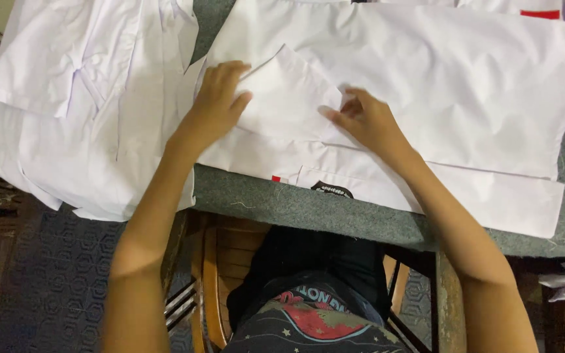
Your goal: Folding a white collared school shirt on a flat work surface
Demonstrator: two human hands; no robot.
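The left hand (pixel 220 98) lies flat on a white fabric panel (pixel 282 98); the right hand (pixel 364 117) pinches its edge, seemingly mid-fold, the white shirt (pixel 439 91) beneath unfolded.

A grey, felt-covered worktop (pixel 361 219) is seen, its bare front edge lying just below the hands. A white garment (pixel 465 98) is spread flat on it, directly under both hands. A heap of white garments (pixel 80 104) is laid to the left of the left hand (pixel 216 104), draped over the worktop's left edge.
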